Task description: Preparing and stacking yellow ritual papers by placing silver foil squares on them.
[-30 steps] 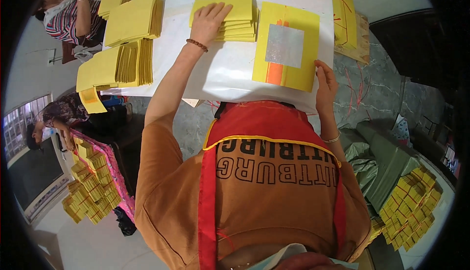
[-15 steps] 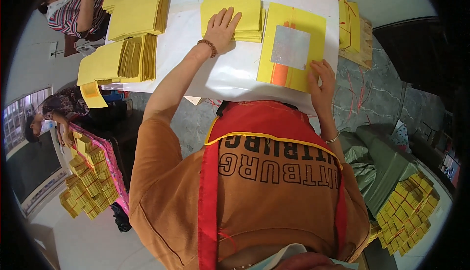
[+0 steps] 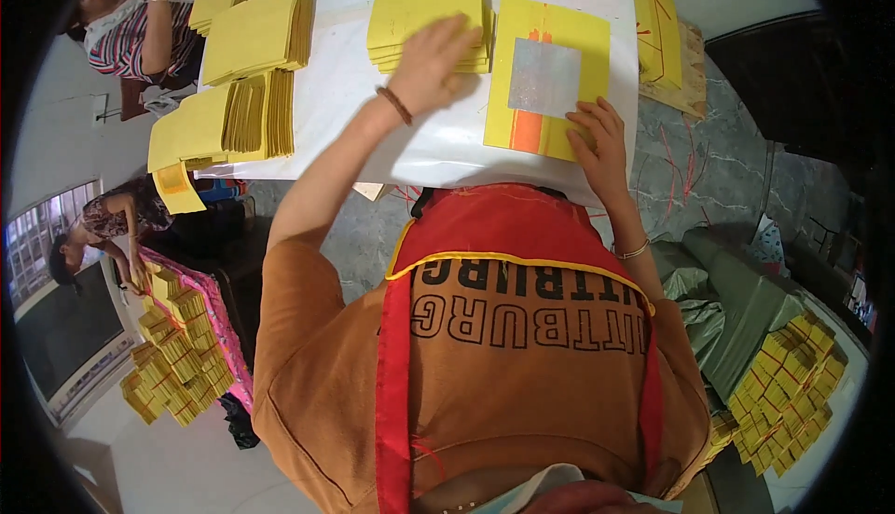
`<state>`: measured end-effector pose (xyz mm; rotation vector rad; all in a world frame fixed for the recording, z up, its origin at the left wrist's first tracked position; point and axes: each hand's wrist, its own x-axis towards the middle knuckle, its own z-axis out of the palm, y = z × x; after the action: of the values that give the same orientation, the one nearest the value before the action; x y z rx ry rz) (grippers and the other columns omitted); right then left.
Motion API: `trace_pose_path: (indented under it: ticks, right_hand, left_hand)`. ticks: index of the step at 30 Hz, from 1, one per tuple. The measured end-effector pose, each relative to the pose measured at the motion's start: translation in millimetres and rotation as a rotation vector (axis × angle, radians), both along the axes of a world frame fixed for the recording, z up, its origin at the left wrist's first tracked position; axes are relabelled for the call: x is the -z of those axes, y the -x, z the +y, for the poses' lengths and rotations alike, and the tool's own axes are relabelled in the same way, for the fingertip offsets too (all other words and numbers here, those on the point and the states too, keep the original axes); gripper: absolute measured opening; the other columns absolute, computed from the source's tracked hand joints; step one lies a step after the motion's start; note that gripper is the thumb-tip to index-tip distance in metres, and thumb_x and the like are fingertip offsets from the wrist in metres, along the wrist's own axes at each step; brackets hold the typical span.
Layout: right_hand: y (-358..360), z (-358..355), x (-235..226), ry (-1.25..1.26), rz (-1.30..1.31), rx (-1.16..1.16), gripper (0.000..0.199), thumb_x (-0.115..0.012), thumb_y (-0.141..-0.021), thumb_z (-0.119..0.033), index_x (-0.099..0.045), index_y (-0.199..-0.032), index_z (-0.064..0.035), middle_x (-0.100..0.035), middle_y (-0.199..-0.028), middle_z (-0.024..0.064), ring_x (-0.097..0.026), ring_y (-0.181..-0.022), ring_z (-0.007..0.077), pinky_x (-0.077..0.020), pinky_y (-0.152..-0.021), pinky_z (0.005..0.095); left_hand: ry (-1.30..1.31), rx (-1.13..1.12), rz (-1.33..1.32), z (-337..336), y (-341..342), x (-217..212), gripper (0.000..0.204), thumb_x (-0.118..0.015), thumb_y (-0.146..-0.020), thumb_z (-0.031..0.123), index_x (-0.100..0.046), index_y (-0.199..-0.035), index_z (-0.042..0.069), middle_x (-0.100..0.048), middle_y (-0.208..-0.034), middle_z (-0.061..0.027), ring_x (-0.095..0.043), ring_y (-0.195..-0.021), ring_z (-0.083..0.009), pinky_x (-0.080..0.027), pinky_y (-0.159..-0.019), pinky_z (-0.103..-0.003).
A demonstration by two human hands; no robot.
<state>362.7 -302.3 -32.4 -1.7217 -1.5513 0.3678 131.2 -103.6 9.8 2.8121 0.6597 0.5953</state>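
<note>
On the white-topped table lies a stack of yellow paper sheets [image 3: 424, 11]. My left hand [image 3: 433, 65], with a brown bead bracelet at the wrist, is over the stack's near right part, slightly blurred, its fingers stretched out and holding nothing. To its right lies a larger yellow sheet [image 3: 594, 57] with an orange stripe and a silver square [image 3: 543, 79] in its middle. My right hand [image 3: 601, 144] rests at that sheet's near right edge. Its fingers are apart, the tips near the silver square's corner, and it grips nothing.
More yellow paper stacks [image 3: 250, 37] line the table's left side. Tied yellow bundles [image 3: 660, 43] stand beyond the right edge. A person in a striped top [image 3: 130, 43] is at far left, and another person [image 3: 117, 220] bends over heaped yellow bundles [image 3: 182, 356]. Green sacking [image 3: 741, 304] lies at right.
My left hand has shifted toward the stack's right side and blurred. My right hand has moved inward from the sheet's edge toward the silver square. The whole view has shifted slightly.
</note>
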Motion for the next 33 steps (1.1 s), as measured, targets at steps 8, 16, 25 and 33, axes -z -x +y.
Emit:
trace_pose_path:
  ticks: [8,16,25,33]
  right_hand:
    - [-3,-1,-2,0.024,0.015,0.009,0.022,-0.064,-0.079,-0.013,-0.064,-0.101,-0.0082,-0.055,-0.118,0.0055,-0.038,-0.123,0.0301,-0.0319,-0.101,0.0397]
    - [-16,2,2,0.025,0.509,0.018,0.026,-0.045,-0.093,-0.02,-0.064,-0.1,-0.0039,-0.062,-0.109,0.0084,-0.039,-0.124,0.0277,-0.0291,-0.103,0.0363]
    - [-19,-1,5,0.046,0.606,0.027,0.042,-0.033,-0.098,-0.03,-0.064,-0.1,-0.0026,-0.061,-0.112,0.0098,-0.037,-0.126,0.0235,-0.0269,-0.104,0.0345]
    - [-22,0,8,0.069,0.602,0.03,0.044,-0.031,-0.098,-0.031,-0.064,-0.101,-0.0023,-0.056,-0.118,0.012,-0.039,-0.124,0.0245,-0.0274,-0.104,0.0341]
  left_hand:
    - [0.028,0.251,0.134,-78,-19,1,0.056,-0.068,-0.072,0.031,-0.051,-0.121,0.007,-0.051,-0.121,-0.0114,-0.048,-0.106,-0.0292,-0.038,-0.088,-0.041]
    - [0.403,0.278,-0.037,-62,-22,-4,0.021,-0.062,-0.081,0.024,-0.063,-0.088,0.004,-0.059,-0.076,-0.0095,-0.056,-0.076,-0.0273,-0.047,-0.069,-0.035]
    - [0.537,0.272,0.01,-49,-26,-3,0.018,-0.059,-0.085,0.017,-0.062,-0.085,0.0,-0.06,-0.076,-0.0116,-0.057,-0.071,-0.0268,-0.045,-0.064,-0.033]
    - [0.771,0.191,0.06,-46,-26,-7,0.017,-0.058,-0.084,0.015,-0.063,-0.086,-0.001,-0.062,-0.077,-0.0092,-0.057,-0.069,-0.017,-0.045,-0.062,-0.029]
